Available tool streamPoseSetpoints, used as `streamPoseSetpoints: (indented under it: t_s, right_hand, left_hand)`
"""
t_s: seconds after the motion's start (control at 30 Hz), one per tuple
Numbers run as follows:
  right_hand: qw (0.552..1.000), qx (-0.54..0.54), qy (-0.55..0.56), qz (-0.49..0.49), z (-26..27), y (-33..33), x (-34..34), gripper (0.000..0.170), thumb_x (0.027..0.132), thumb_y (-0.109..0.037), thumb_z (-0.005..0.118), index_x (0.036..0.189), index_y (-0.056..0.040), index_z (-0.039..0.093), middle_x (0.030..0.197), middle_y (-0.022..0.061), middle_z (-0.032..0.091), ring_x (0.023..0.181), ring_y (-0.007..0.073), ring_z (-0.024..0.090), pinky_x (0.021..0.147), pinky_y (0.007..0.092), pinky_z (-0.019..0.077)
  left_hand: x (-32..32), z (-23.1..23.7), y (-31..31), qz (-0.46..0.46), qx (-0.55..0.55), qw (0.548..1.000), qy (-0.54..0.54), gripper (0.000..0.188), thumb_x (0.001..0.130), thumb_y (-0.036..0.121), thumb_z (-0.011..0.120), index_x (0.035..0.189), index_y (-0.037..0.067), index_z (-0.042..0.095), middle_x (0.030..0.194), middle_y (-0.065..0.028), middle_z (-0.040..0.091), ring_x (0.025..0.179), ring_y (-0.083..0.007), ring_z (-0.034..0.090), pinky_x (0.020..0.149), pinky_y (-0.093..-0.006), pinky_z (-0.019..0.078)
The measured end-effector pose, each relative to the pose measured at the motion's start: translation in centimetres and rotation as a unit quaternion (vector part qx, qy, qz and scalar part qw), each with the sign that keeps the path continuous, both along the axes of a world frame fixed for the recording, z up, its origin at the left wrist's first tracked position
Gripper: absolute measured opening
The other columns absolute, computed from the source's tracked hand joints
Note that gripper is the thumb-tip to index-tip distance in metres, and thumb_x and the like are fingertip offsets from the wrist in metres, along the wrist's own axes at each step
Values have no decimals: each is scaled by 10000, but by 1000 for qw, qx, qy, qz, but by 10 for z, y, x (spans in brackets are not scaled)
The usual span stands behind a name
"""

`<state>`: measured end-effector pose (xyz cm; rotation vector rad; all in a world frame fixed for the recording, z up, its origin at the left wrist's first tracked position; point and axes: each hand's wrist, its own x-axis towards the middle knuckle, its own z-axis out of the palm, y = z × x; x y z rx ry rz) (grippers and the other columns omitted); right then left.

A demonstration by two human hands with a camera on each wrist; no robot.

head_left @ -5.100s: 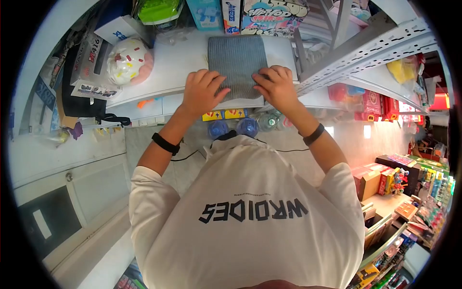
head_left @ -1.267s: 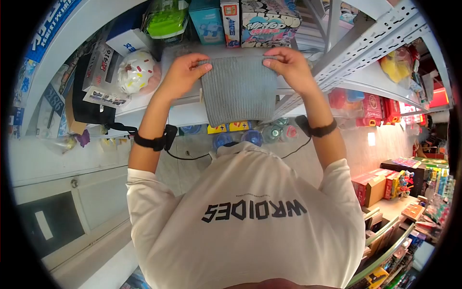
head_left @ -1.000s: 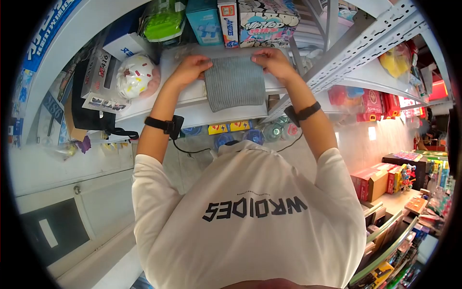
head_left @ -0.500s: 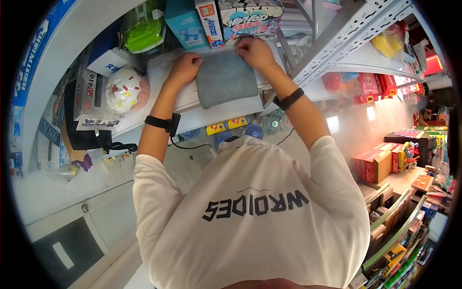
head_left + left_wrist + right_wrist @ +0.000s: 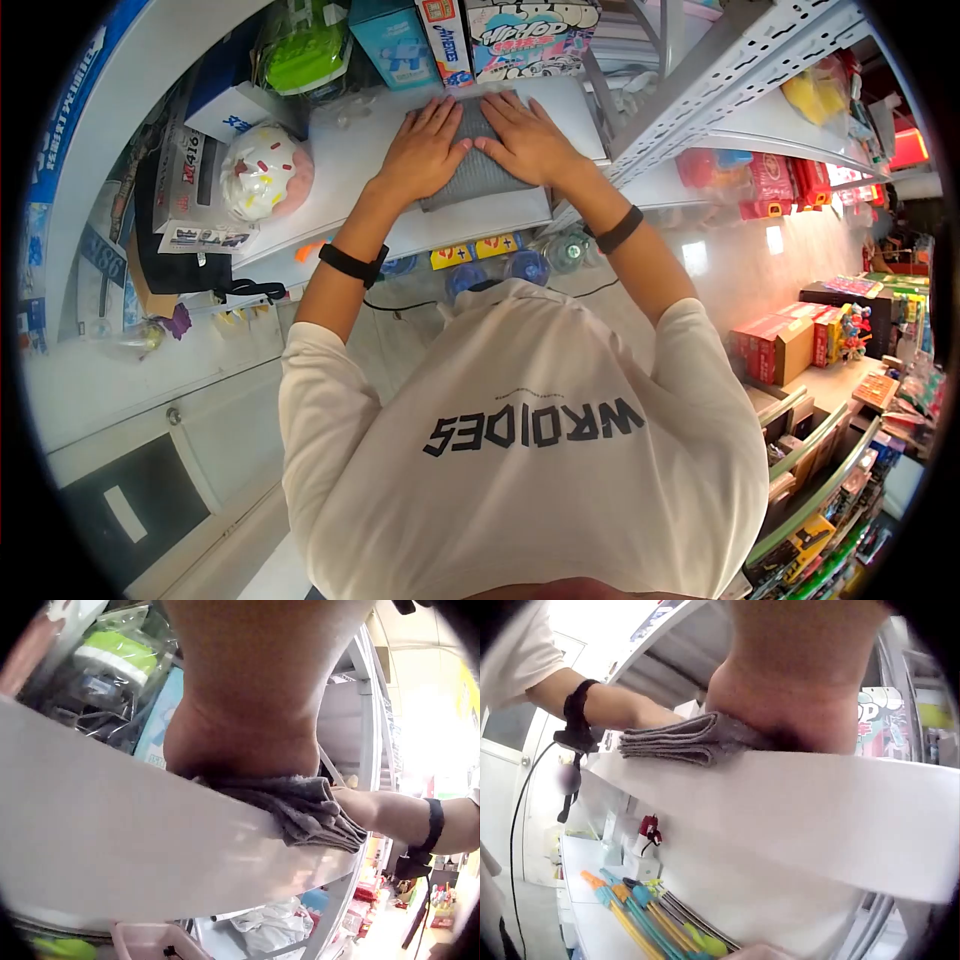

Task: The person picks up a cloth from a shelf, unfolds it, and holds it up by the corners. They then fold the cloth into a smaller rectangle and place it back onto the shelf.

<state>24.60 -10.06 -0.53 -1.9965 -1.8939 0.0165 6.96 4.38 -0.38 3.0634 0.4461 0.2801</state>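
A grey ribbed cloth [image 5: 478, 178], folded into several layers, lies on the white shelf [image 5: 345, 160]. Flat on its left part rests my left hand [image 5: 425, 150], fingers straight and pointing away from me. My right hand [image 5: 525, 142] is spread on the right part in the same way, and the two thumbs come close together over the middle. In the left wrist view the stacked folds of the cloth [image 5: 319, 814] show beyond the hand at the shelf's edge. The right wrist view shows the layered side of the cloth [image 5: 671, 741] too.
Boxed toys [image 5: 530, 40] stand along the back. A white sprinkled ball-like toy [image 5: 262, 170] sits at the left. A perforated metal post [image 5: 730, 90] rises close on the right. Beneath the shelf are water bottles [image 5: 527, 266] and toys with long coloured rods [image 5: 641, 911].
Earlier, both hands held the cloth up by its far corners, then lowered it onto the shelf. Now they have let go of the corners and lie flat on top of it.
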Motion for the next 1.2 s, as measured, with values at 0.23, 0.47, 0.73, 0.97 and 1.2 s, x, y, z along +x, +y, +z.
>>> streamPoseSetpoints:
  t_s: [0.23, 0.47, 0.73, 0.97, 1.2]
  right_hand:
    - [1000, -14, 6, 1, -5, -2, 2, 829, 1004, -639, 328, 1531, 1, 350, 1596, 208, 335, 1513, 376, 237, 1217, 556, 176]
    - [945, 164, 283, -26, 1, -9, 22, 426, 1005, -325, 546, 1252, 16, 610, 1305, 193, 606, 1216, 343, 555, 1030, 443, 422]
    - [757, 282, 579, -110, -8, -97, -15, 172, 968, -101, 572, 955, 29, 684, 823, 35, 678, 761, 77, 598, 684, 235, 486]
    - [752, 194, 601, -189, -71, -168, -32, 162, 952, -121, 590, 966, 9, 685, 729, 40, 625, 647, 72, 540, 588, 255, 447]
    - [789, 197, 560, -160, -95, -182, -57, 137, 937, -104, 617, 966, 16, 677, 830, 107, 661, 689, 146, 597, 627, 297, 492]
  left_hand:
    - [-1, -6, 5, 3, -37, 999, 0, 677, 1037, 436, 407, 1551, 6, 315, 1629, -188, 283, 1519, -357, 235, 1218, -540, 194]
    - [17, 25, 4, -9, -26, 999, 17, 610, 1018, 411, 447, 1460, -10, 451, 1550, -204, 412, 1444, -355, 377, 1176, -509, 297]
    - [107, 7, 15, -75, -113, 988, -71, 406, 937, 252, 625, 1242, -17, 615, 1200, -251, 637, 1115, -420, 601, 986, -446, 472]
    - [109, 58, 25, -105, -162, 976, 105, 331, 929, 236, 669, 1175, 15, 649, 1128, -134, 673, 1049, -272, 633, 923, -357, 487]
    - [73, 131, -4, -57, -248, 957, 139, 228, 930, 137, 667, 1126, 21, 670, 1075, -94, 708, 919, -178, 628, 828, -300, 490]
